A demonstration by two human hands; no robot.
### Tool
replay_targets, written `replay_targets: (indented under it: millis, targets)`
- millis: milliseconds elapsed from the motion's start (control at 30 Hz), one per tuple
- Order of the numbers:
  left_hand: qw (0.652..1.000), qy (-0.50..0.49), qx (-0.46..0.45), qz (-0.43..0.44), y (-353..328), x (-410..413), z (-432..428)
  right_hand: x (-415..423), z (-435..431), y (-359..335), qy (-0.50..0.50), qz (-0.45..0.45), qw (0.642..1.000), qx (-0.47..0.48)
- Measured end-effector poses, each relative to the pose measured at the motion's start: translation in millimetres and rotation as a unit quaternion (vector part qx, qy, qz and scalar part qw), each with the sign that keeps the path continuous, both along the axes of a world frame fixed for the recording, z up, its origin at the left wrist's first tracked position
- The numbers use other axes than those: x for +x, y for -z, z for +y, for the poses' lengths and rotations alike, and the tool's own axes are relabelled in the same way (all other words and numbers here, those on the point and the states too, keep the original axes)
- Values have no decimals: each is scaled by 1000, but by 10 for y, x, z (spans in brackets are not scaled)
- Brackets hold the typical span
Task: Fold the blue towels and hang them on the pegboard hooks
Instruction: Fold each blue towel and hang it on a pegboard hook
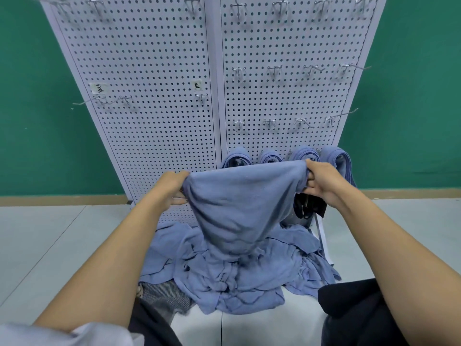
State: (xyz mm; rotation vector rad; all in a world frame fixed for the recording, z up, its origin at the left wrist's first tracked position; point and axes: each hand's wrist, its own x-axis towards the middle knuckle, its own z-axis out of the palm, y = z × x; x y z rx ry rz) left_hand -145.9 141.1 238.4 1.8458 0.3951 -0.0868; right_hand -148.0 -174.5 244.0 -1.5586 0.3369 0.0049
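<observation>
Four folded blue towels [270, 156] hang side by side on the lowest row of the right half of the pegboard [154, 96]. That part looks done.

One more towel [239, 196] is up in the air, just in front of those four. The left hand [172, 188] holds its top left corner and the right hand [321, 182] holds its top right corner. The fingers [311, 189] of both hands are curled tight on the cloth. The top edge is pulled straight between the hands and the rest hangs down in a loose point. It does not look folded yet.

A big messy pile [224, 270] of blue towels lies on the floor [50, 233] under it, so I think there is a lot left to do.

There is plenty of room. Many hooks [274, 69] higher up on the pegboard are bare, and the floor on both sides is open. The lowest hooks look full, so the next towel probably has to go higher. The hanging end touches the pile and could drag on it. Something dark [305, 206] sits under the right hand; I cannot tell what it is.
</observation>
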Motion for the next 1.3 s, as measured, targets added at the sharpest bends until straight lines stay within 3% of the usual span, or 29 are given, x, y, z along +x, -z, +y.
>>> replay_targets:
  millis: [200,367,467,567,700,833,1067,1167,1300]
  targets:
    - [969,28,-241,55,-91,-12,122,21,-73,-24,-28,-21,992,124]
    - [942,47,-333,2,-187,-10,168,29,-84,1,-130,-68,987,59]
    - [959,59,-277,-11,-190,-8,196,28,-58,34,-101,-71,992,-14]
    - [989,60,-132,13,-148,-16,216,36,-65,74,-59,-66,993,-80]
    - [1000,23,-8,-10,-85,-20,197,55,-83,99,-23,-61,994,-87]
    - [997,-37,-51,-50,-96,-13,212,54,-110,107,28,-52,995,-79]
    - [991,-19,-107,-76,-151,-47,234,-2,-117,84,8,-81,995,-58]
    - [993,8,-77,-85,-168,-60,224,6,-134,89,-15,-75,995,-64]
    - [995,27,19,-91,-110,-52,205,18,-133,144,-31,-82,985,-147]
